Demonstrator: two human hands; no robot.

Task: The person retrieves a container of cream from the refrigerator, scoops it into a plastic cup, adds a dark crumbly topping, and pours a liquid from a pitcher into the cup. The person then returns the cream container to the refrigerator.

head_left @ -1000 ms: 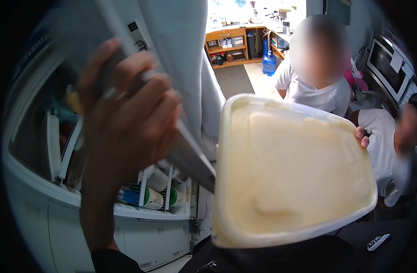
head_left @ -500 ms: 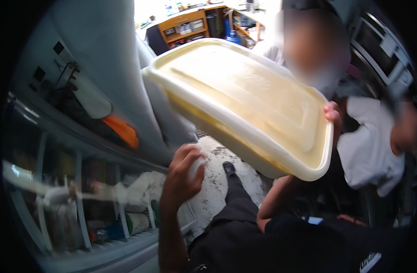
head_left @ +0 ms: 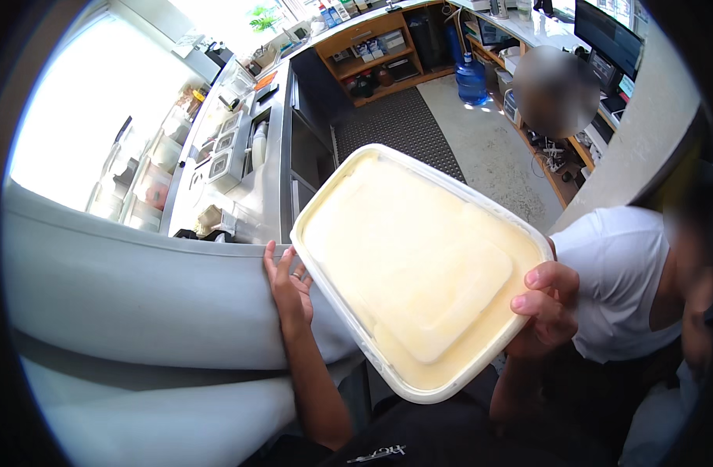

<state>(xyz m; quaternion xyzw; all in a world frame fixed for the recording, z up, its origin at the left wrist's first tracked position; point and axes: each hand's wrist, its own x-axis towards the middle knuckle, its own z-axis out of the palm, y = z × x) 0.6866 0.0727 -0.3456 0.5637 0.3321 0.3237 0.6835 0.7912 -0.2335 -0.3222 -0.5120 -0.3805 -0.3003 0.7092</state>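
Note:
A large rectangular plastic tub (head_left: 407, 261) with a lid and pale yellow contents is held up in front of me, tilted so its top faces me. My right hand (head_left: 547, 307) grips its right end, fingers on the rim and the rest of the hand partly behind it. My left hand (head_left: 291, 284) is open, fingers spread, beside the tub's left edge and against the edge of a smooth grey panel (head_left: 146, 288). Whether those fingers touch the tub I cannot tell.
A person in a white shirt (head_left: 625, 288) stands close on my right. Ahead on the left runs a steel counter (head_left: 263, 198) with containers. Farther off are a black floor mat (head_left: 399, 128), a blue water jug (head_left: 471, 82), wooden shelves (head_left: 372, 50) and a monitor (head_left: 609, 35).
My view has turned up toward the counter and room, and the glass-fronted fridge has left it. My left hand has risen and opened beside the tub. The tub's lid now faces me more squarely.

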